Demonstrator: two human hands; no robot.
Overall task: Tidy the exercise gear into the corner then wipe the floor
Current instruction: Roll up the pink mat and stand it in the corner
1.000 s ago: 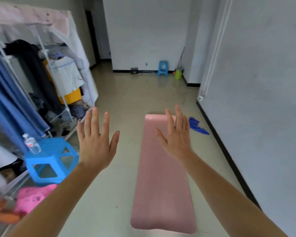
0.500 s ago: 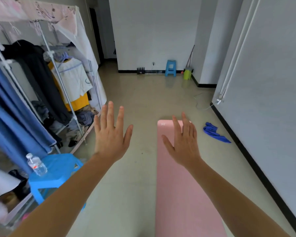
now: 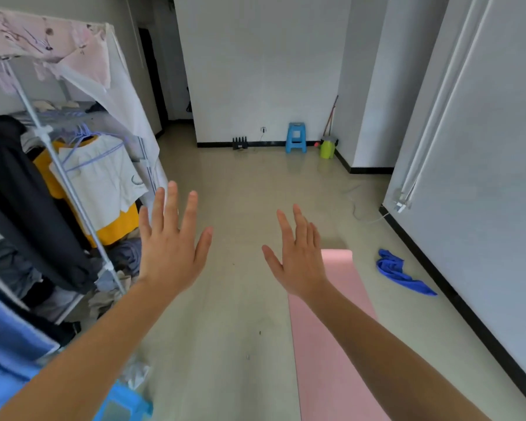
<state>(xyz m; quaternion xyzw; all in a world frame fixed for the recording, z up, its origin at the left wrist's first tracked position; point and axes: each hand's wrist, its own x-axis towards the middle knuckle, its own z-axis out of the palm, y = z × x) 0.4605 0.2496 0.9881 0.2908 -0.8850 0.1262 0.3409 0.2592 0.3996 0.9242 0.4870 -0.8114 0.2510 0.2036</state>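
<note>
A pink exercise mat (image 3: 325,360) lies unrolled on the beige floor, running from the bottom edge towards the room's middle. A crumpled blue cloth (image 3: 398,271) rests on the floor to its right, near the wall. My left hand (image 3: 172,244) is raised in front of me with fingers spread, holding nothing. My right hand (image 3: 298,256) is also raised and empty, fingers apart, above the far end of the mat and covering part of it.
A clothes rack (image 3: 61,177) full of hanging garments fills the left side. A blue stool (image 3: 125,405) sits at the bottom left. Far off by the back wall stand another blue stool (image 3: 296,137), a green bucket (image 3: 328,148), a small black object (image 3: 240,143); a cable (image 3: 359,211) trails near the right wall.
The view has risen and shifted, so the mat and cloth now sit further right and lower. Both hands stay raised and empty. The near blue stool has slid almost out of view.
</note>
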